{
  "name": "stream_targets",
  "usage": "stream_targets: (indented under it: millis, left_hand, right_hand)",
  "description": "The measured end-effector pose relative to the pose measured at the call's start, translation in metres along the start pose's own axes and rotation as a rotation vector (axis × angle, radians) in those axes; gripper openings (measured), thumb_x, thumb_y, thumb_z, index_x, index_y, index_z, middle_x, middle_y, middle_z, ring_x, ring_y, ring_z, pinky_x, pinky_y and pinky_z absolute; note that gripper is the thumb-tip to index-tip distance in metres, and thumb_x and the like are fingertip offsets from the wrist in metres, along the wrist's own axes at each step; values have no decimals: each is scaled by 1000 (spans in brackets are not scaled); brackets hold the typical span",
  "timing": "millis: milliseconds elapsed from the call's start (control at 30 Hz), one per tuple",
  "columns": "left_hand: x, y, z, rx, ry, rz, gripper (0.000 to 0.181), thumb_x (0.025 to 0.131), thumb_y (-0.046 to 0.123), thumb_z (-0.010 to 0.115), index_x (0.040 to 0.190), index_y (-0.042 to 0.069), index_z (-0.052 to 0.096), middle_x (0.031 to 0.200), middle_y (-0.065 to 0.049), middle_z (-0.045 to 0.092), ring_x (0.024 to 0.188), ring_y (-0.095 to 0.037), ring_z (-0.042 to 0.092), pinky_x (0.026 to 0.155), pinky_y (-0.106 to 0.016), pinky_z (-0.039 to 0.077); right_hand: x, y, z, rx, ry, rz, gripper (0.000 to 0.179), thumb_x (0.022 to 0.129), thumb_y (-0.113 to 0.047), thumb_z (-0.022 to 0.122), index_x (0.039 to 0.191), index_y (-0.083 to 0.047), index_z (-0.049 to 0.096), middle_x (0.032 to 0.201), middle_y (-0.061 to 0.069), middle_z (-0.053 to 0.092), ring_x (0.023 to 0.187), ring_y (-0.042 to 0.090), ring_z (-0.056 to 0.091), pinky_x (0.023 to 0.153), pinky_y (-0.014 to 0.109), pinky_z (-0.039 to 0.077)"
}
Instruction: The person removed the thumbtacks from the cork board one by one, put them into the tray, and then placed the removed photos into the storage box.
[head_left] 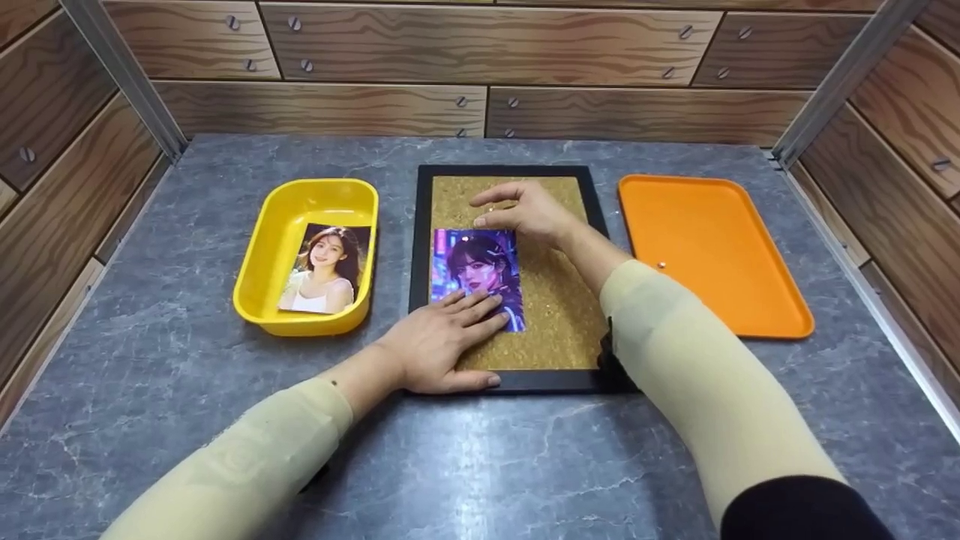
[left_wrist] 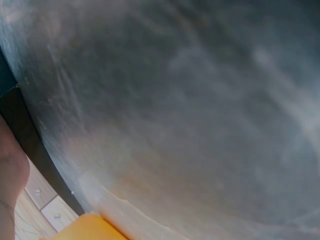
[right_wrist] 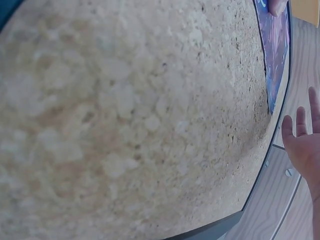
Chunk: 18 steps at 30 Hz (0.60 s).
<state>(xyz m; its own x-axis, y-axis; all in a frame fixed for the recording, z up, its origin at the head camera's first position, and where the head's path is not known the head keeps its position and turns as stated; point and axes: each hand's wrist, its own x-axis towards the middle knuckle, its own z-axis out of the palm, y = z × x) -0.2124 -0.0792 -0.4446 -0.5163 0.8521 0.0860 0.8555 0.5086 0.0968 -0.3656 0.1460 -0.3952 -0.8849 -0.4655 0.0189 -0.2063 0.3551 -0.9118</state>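
Note:
A printed picture of a purple-lit figure [head_left: 480,262] lies on the left half of a black-framed cork board [head_left: 559,322]. My left hand [head_left: 450,334] presses flat on the picture's lower part, its thumb over the frame's bottom edge. Above the picture's top edge hovers my right hand [head_left: 529,210], its thumb and fingers apart. In the right wrist view, that hand [right_wrist: 302,145] has spread fingers and holds nothing visible. A tiny shiny spot shows near its fingertips in the head view, too small to identify. The left wrist view is mostly blurred tabletop.
Left of the board, a yellow tub [head_left: 251,289] holds a portrait photo [head_left: 322,270]. An orange tray [head_left: 727,255] lies to the right, with a small silvery bead-like thing [head_left: 661,265] at its left side. Wood-patterned walls [head_left: 480,45] enclose the grey tabletop [head_left: 495,465].

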Motion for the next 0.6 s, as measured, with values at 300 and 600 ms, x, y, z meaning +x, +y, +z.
stream_targets:
  millis: [300, 600]
  left_hand:
    - [3, 0, -1, -21, -4, -4, 90, 103, 75, 41, 167, 12, 36, 172, -14, 29, 161, -31, 22, 131, -46, 16]
    - [0, 0, 0, -35, -8, -4, 90, 103, 74, 40, 167, 11, 36, 172, -15, 29, 161, -32, 22, 131, -47, 16]
  right_hand:
    - [6, 5, 5, -82, -10, 11, 33, 92, -15, 85, 121, -2, 79, 126, 11, 74, 111, 20, 63, 88, 26, 53]
    - [11, 14, 13, -37, -24, 40, 34, 95, -12, 82, 126, 0, 76, 123, 15, 75, 108, 17, 66, 96, 26, 52]
